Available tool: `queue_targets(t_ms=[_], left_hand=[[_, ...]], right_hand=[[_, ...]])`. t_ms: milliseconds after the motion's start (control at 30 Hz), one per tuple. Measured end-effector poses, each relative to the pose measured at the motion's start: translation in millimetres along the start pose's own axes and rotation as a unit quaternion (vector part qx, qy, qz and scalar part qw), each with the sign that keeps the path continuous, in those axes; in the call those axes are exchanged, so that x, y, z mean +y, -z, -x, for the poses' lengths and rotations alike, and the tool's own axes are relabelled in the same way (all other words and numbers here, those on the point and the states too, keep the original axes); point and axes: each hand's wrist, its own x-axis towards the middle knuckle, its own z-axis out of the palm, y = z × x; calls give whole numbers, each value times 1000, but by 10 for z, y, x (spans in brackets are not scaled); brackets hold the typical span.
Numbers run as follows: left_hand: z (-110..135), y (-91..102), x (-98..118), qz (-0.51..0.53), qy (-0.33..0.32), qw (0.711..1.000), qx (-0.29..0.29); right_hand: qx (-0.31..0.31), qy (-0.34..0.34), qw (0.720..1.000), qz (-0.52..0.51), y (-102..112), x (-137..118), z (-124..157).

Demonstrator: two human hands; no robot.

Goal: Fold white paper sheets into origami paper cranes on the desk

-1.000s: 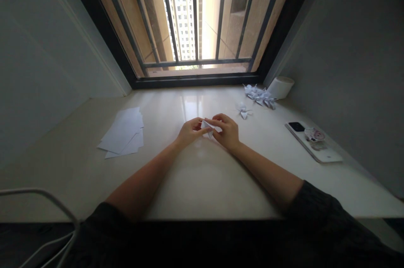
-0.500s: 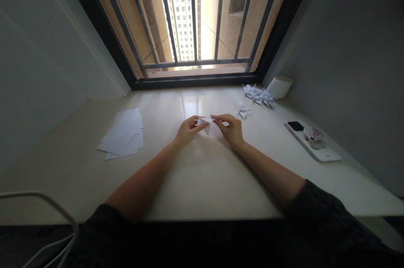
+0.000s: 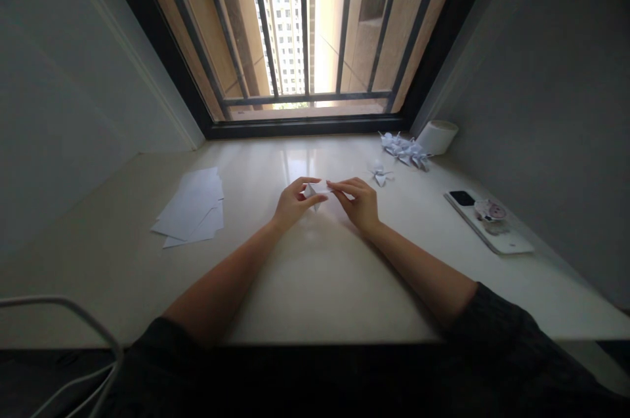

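Observation:
A small piece of folded white paper (image 3: 317,188) is held between my two hands, just above the middle of the pale sill. My left hand (image 3: 294,203) grips its left side, thumb in front and fingers behind. My right hand (image 3: 359,201) pinches the right end between thumb and fingertips. One pointed flap hangs below my left thumb. Part of the paper is hidden behind the fingers. Beyond my right hand sits a single folded paper crane (image 3: 379,175).
White paper sheets (image 3: 189,205) lie stacked at left. Several folded paper pieces (image 3: 403,150) are heaped at the back right beside a white roll (image 3: 437,137). A phone (image 3: 487,221) with a round grip lies at right. White cables (image 3: 73,306) loop at the lower left. A barred window (image 3: 305,123) stands behind.
The folded paper has turned and shifted slightly left in my hands. My left thumb now reaches further across its front. The things on the sill stay where they were.

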Motion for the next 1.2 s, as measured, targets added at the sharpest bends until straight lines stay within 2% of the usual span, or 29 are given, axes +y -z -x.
queue_targets(t_ms=[267,467,700,1200], left_hand=[[-8,-7,-17,-36,-26,999,29],[-25,19,-40,-39,-18,999,28],[-20,17,-41,-33,-16,999,29],[-16,43,-60,-87,-14,996,19]], right_hand=[[-7,-3,1000,-27,-12,26,-1],[-19,-6,996,-82,-21,30,0],[-63,10,994,-94,13,-48,-28],[-43,-21,996,-73,-32,3,3]])
